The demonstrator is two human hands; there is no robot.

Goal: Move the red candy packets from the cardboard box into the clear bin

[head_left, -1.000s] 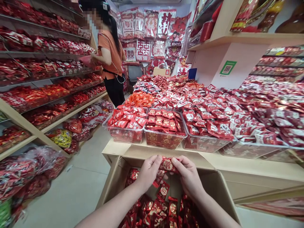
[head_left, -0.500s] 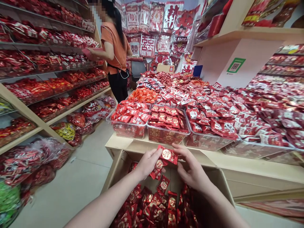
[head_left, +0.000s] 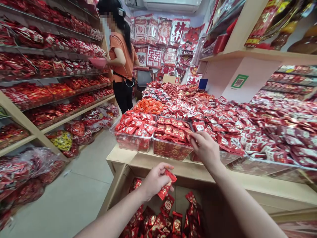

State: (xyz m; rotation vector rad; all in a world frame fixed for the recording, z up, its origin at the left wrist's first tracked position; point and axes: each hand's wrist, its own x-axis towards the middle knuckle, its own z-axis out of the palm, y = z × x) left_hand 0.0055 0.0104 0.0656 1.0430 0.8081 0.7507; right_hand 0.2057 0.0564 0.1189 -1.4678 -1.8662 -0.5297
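Red pkt (head_left: 167, 187) in LH (head_left: 156, 181); RH (head_left: 206, 148) at bin (head_left: 170, 150).

The left hand (head_left: 157, 181) holds at least 1 red packet (head_left: 166, 190) above an open cardboard box (head_left: 112, 191), with loose packets (head_left: 177, 223) lying beneath it. The right hand (head_left: 206, 150), farther forward, has its fingertips at the right edge of a clear bin (head_left: 170, 150) heaped with sweets; their grip is hard to see. A 2nd bin (head_left: 132, 142) stands left of that hand's. Well beyond the left hand, to its left, a person (head_left: 122, 61) in an orange top holds a pink bowl (head_left: 97, 62) beside shelves (head_left: 79, 115).
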